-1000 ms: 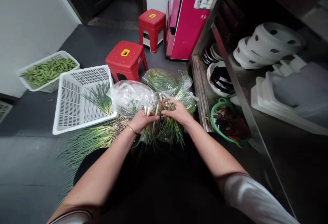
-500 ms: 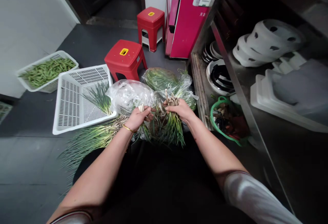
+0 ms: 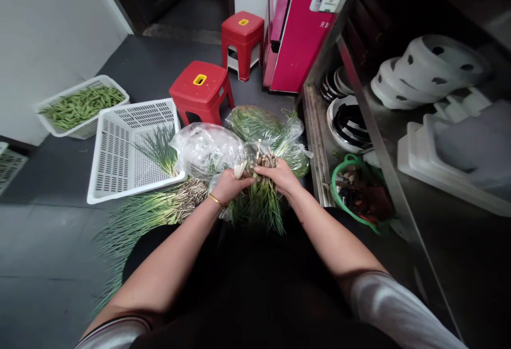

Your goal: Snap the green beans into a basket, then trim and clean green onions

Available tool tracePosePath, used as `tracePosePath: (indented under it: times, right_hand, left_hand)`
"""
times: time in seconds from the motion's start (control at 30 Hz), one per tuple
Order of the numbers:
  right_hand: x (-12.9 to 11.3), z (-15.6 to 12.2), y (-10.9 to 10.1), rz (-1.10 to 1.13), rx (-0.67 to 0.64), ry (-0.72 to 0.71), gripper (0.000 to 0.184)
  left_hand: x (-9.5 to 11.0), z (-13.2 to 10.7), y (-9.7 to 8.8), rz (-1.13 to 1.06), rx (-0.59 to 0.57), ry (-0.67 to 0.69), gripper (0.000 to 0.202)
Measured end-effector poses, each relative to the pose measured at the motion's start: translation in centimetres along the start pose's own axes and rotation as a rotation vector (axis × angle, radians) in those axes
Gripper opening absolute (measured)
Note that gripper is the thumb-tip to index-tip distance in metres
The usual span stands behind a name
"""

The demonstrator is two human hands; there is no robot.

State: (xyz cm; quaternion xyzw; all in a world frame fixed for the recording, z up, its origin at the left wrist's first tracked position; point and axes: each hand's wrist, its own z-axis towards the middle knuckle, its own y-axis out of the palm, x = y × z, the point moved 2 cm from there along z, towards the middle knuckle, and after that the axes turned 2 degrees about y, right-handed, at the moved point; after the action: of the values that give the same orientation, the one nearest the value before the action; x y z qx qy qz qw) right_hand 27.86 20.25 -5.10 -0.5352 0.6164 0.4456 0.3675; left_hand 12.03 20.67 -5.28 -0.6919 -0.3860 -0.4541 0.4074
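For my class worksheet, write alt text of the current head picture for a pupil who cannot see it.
A person's left hand holds white stems; the right hand, a brownish-ended bunch of slender green onions. A green onion pile lies beside a white perforated plastic basket; two red plastic stools stand beyond.

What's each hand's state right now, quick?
Left hand: closed, holding white-ended scallions.
Right hand: closed, holding a bunch of brown-ended scallions, green tops hanging down.

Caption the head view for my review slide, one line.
Left hand holding white-ended scallions, right hand a brown-ended bunch, near a white basket.
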Motion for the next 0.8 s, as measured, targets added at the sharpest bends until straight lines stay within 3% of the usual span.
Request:
tracePosePath:
  times: [0.13, 0.27, 0.37, 0.47, 0.57, 0.7, 0.8]
  right_hand:
    - [-0.3, -0.2, -0.7, -0.048, -0.062, -0.004, 0.040]
    - [0.6, -0.3, 0.0, -0.101, -0.095, -0.002, 0.044]
    - [0.7, -0.5, 0.2, -0.057, -0.130, 0.055, 0.044]
    - [0.0, -0.6, -0.6, -0.047, -0.142, 0.061, 0.039]
    - [-1.1, 0.0, -2.7, -0.134, -0.024, -0.033, 0.027]
    - [-2.5, 1.0, -7.4, -0.341, 0.348, -0.246, 0.021]
    - [-2.5, 1.0, -8.9, -0.355, 0.363, -0.257, 0.024]
  left_hand:
    - [0.1, -0.1, -0.8, -0.207, 0.016, -0.133, 0.026]
    - [0.3, -0.2, -0.5, -0.238, 0.025, -0.112, 0.027]
    - [0.6, -0.1, -0.5, -0.276, -0.027, -0.083, 0.023]
    - [0.8, -0.1, -1.0, -0.304, -0.120, -0.137, 0.019]
    - [0.8, -0.3, -2.0, -0.311, -0.168, -0.191, 0.017]
    - [0.5, -0.8, -3.5, -0.353, -0.239, -0.265, 0.016]
    - [0.2, -1.2, -4.1, -0.404, -0.207, -0.274, 0.017]
